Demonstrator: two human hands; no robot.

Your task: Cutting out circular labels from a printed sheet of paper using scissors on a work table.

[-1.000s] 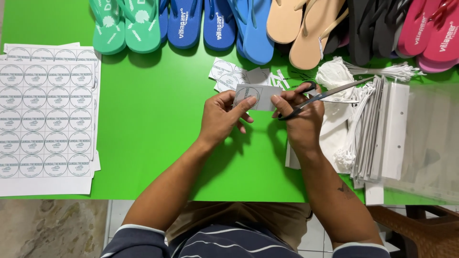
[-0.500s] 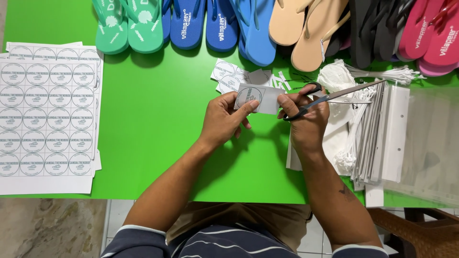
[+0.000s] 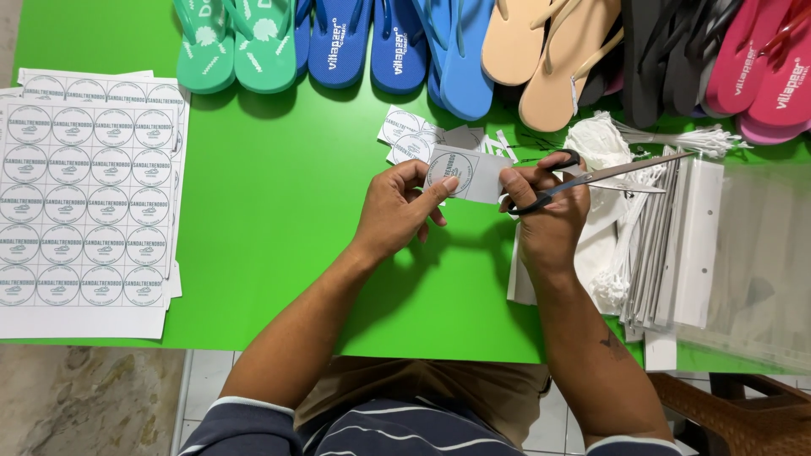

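My left hand (image 3: 397, 211) pinches a small white paper strip (image 3: 466, 173) printed with a round label, holding it above the green table (image 3: 279, 211). My right hand (image 3: 547, 211) grips black-handled scissors (image 3: 583, 179), whose slightly parted blades point right, away from the strip. The right hand's fingers touch the strip's right end. Several cut label pieces (image 3: 414, 135) lie on the table just behind my hands.
Sheets of round labels (image 3: 89, 198) lie stacked at the left. A row of flip-flops in green (image 3: 232, 42), blue, tan, black and pink lines the far edge. Clear plastic bags (image 3: 743, 253) and white fastener ties (image 3: 608, 143) pile up at the right.
Both hands with the strip and scissors have shifted slightly right and away from me. The grip on each is unchanged.
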